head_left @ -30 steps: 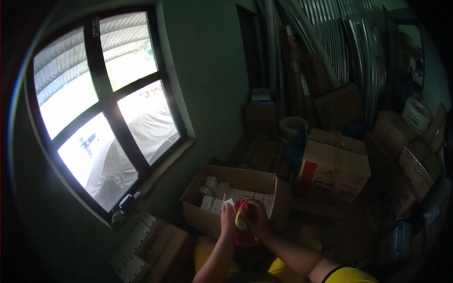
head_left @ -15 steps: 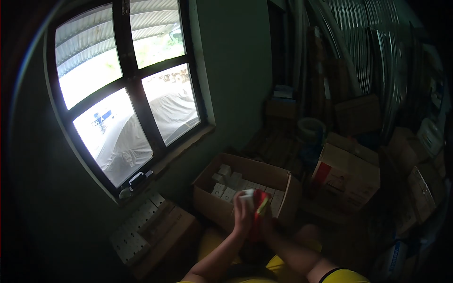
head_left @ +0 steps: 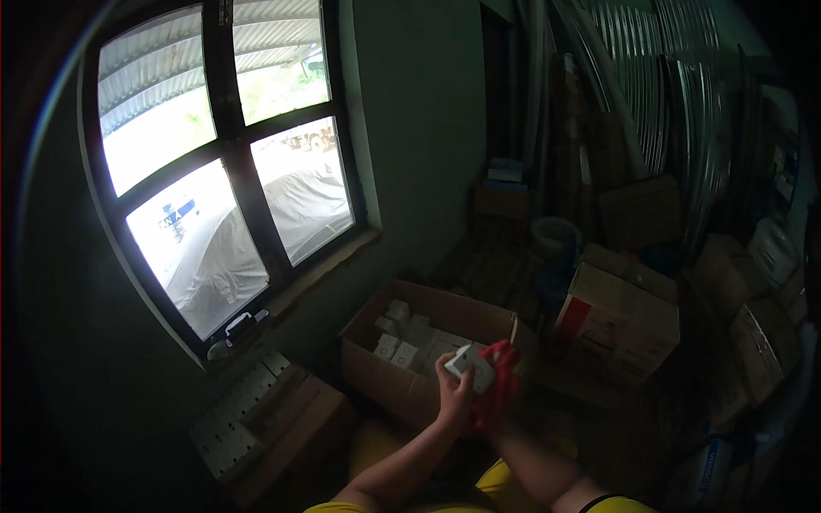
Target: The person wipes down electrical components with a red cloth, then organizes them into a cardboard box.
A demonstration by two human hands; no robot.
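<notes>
My left hand (head_left: 457,393) is closed around the side of a small white box-shaped unit (head_left: 464,363), which is tilted above the open carton's near right corner. A red cloth (head_left: 503,368) is bunched over my right hand (head_left: 489,421) and pressed against the unit's right side. Most of my right fingers are hidden by the cloth. Beneath and beyond both hands, the open cardboard carton (head_left: 385,376) holds several small white boxes (head_left: 404,352).
A second carton (head_left: 316,410) with rows of white punched pieces (head_left: 231,432) stands at left, under the window (head_left: 235,137). To the right are a closed carton with a red patch (head_left: 620,321), a round tub (head_left: 556,235) and more cartons (head_left: 761,346). Metal sheets (head_left: 633,94) lean behind.
The white unit has turned and now shows more of its face. The red cloth has spread over my right hand, and both hands have shifted slightly right in view.
</notes>
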